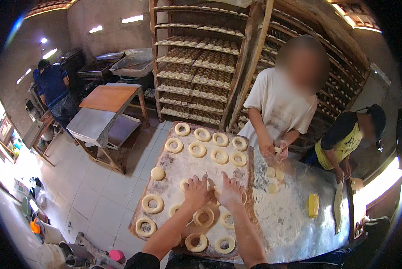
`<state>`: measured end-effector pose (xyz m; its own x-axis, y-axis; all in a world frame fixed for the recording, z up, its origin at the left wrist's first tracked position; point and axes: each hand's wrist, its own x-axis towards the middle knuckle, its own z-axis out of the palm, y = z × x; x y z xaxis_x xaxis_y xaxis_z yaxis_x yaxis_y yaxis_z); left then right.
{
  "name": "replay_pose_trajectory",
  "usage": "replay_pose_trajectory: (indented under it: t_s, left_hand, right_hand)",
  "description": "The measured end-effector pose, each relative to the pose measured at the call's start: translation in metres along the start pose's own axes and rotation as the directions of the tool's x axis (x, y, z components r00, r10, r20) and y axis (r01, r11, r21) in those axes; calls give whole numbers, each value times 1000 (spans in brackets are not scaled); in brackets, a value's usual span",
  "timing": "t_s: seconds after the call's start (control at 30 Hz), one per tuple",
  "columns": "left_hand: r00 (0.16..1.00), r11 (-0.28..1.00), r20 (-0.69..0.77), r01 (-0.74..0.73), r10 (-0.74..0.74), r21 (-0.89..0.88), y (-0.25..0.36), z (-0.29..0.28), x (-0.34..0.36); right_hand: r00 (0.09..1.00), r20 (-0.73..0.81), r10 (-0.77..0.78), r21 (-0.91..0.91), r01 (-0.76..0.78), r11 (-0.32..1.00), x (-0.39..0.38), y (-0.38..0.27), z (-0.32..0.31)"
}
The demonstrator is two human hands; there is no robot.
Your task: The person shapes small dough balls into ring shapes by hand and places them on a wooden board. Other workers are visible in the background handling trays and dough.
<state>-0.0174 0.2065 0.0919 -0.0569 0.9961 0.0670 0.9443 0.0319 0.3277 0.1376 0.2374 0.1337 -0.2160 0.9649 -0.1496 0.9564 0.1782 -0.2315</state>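
My left hand (pixel 196 192) and my right hand (pixel 230 193) reach low over a flour-dusted board (pixel 167 167), fingers stretched and apart. Pale dough (pixel 214 190) lies between them, partly covered, and I cannot make out its full shape. Another dough piece shows at the left hand's fingertips. Dough rings cover much of the board: two rows at the far end, others near my forearms, such as a ring (pixel 145 204) at the left edge and a ring (pixel 188 245) at the near edge. An unpierced round dough piece (pixel 157 174) rests by the left edge.
A floury metal table (pixel 290 224) adjoins the board, bearing several small dough pieces (pixel 272 188) and a yellow block (pixel 314 205). A co-worker in white (pixel 277 96) handles dough across it; another stands far right. Racks (pixel 196 67) of rings stand behind. Buckets (pixel 50 235) sit lower left.
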Motion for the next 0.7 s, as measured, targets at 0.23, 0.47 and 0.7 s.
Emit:
replay_pose_trajectory:
  t_s: [0.23,0.47,0.7]
  left_hand:
    - [997,997,-81,9,-15,-77,-36,-28,-1]
    - [892,913,-311,385,-329,138,-148,-45,-4]
    - [948,977,-298,48,-109,-206,-103,-62,5]
  right_hand:
    - [991,-104,-82,58,88,994,2,-28,7]
    - [965,38,-259,19,259,966,22,-109,34]
    - [930,-136,-341,814,301,496,-15,-38,25]
